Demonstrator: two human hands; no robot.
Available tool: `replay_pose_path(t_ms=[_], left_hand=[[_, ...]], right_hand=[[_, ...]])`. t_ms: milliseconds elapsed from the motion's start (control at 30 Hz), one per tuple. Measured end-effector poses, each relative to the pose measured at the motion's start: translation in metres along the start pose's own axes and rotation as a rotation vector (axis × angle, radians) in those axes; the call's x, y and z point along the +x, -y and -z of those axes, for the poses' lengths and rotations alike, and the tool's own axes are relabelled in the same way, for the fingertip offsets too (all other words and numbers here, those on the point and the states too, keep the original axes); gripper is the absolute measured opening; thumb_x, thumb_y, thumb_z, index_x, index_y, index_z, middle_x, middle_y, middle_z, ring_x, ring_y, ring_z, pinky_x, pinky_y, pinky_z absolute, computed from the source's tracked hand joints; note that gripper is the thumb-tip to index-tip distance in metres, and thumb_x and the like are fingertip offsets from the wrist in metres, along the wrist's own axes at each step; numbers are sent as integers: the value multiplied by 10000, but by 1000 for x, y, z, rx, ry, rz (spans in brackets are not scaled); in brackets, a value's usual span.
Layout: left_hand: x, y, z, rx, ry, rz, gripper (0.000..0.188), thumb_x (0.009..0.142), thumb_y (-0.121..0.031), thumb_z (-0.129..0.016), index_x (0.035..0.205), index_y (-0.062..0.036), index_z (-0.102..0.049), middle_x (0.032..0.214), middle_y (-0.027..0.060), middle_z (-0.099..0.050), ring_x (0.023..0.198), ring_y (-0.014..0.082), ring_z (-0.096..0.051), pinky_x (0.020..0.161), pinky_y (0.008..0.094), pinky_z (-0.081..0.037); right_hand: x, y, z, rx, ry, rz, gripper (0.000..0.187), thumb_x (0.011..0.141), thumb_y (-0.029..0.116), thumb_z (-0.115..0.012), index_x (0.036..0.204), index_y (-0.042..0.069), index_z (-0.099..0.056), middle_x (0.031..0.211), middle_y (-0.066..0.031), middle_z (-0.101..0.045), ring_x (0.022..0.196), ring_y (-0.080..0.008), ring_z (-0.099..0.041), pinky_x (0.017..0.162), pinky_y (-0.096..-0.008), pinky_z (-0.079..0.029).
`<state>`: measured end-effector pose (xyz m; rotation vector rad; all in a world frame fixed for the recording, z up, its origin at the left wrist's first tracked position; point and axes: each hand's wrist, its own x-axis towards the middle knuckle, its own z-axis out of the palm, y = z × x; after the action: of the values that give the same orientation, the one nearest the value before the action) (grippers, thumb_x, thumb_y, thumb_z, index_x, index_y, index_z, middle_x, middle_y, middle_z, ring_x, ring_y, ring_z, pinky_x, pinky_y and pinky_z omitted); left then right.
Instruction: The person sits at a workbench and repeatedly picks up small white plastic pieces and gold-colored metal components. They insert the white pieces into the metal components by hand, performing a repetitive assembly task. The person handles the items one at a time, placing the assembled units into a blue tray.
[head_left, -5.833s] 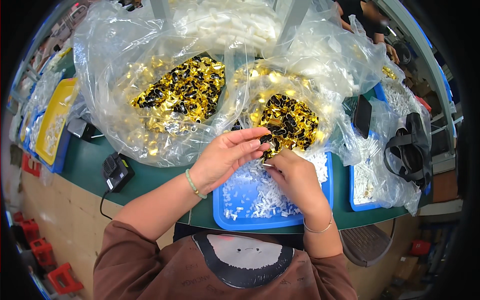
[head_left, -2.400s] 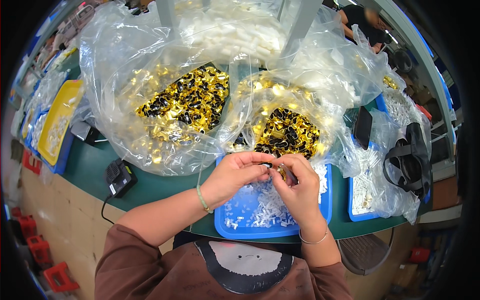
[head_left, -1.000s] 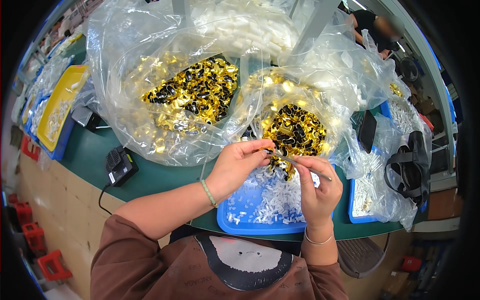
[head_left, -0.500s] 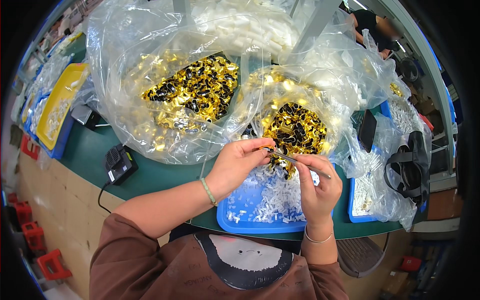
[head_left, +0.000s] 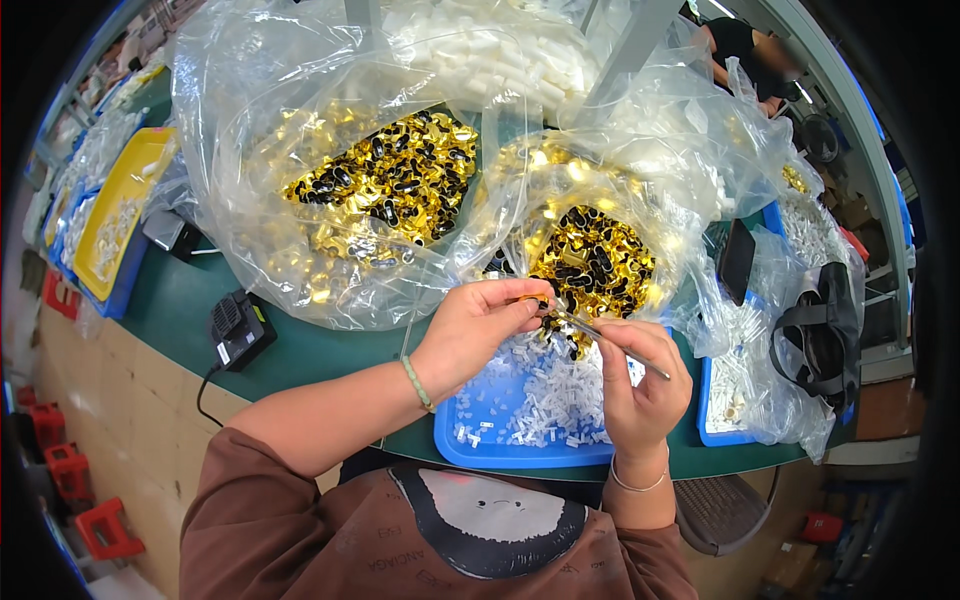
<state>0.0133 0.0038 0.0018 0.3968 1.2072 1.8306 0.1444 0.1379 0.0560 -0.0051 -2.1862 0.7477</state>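
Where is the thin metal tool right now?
In the head view, right of centre, the right hand holds the thin metal tool, its tip by the small part in the left hand.

gold-and-black small parts (head_left: 597, 265), silvery tool (head_left: 632, 355), blue tray (head_left: 520, 456), white pieces (head_left: 560, 400), dark-green tabletop (head_left: 310, 362), brown shirt (head_left: 290, 535) with grey-and-black print (head_left: 490, 507)

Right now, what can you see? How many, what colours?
table: one, green, middle
clear bags: several, see-through, across table
shiny pieces: many, gold and black, bagged
blue trays: several, blue, front, left and right
white bits: many, white, trays and bags
yellow tray: one, yellow, left
corded box: one, black, left
likely phone: one, black, right
handbag: one, black, far right
stools: several, red, left floor
person: one, black top, top right
thin tool: one, silver, centre
left hand: one, bare, pinching small piece
right hand: one, bare, holding tool
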Motion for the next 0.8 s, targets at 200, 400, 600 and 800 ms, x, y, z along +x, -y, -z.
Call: replay_pose_path(t_ms=[200,400,600,800], left_hand=[[1,3,2,-2,9,-16,281,975,-78,-547,1232,26,-595,1191,104,-641,1101,163,-622,962,277,-505],[3,2,2,79,17,15,261,973,-58,-530,1205,39,-601,1176,109,-639,1093,175,-627,962,276,-505],[1,2,0,29,48,-25,252,977,-53,-499,1183,35,-615,1141,92,-650,1076,160,-630,954,271,-505],[1,-2,2,198,68,29,250,986,-65,-484,1167,26,-629,1140,88,-652,1066,146,-629,954,272,-505]], right_hand=[[0,1,2,20,-12,26,186,779,-70,-724,940,0,-662,890,-139,-708,792,-251,-686,706,-304,-544],[-4,0,5,78,-112,3,166,797,-70,-712,945,-13,-665,914,-149,-709,832,-238,-683,742,-296,-540],[-6,-6,3,112,-147,-35,162,809,-71,-696,956,-16,-660,939,-158,-707,850,-233,-679,762,-297,-537],[-6,-2,3,115,-131,15,164,796,-60,-715,944,-13,-662,930,-152,-708,843,-237,-679,754,-298,-538]])
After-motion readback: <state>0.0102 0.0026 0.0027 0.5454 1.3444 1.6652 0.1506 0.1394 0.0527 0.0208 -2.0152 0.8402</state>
